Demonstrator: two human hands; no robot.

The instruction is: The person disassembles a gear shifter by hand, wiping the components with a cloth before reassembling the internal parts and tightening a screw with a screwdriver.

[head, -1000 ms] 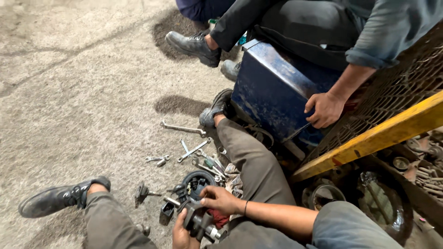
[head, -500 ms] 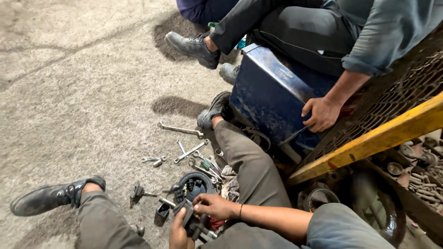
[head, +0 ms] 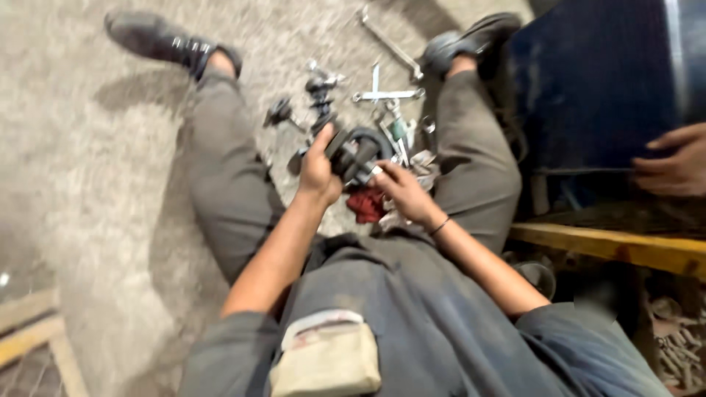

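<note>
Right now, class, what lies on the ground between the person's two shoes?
In the head view, scattered wrenches and small dark metal parts lie between the left shoe and right shoe.

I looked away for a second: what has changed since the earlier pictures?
The view tipped down over the lap. Both hands raised the dark metal part slightly; the left hand and right hand still grip it. Unchanged: red rag, scattered steel spanners, a co-worker's hand on the blue tank.

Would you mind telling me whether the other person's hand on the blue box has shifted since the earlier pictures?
Cannot tell: the camera swung. The other person's hand rests on the blue box, as it did earlier.
</note>
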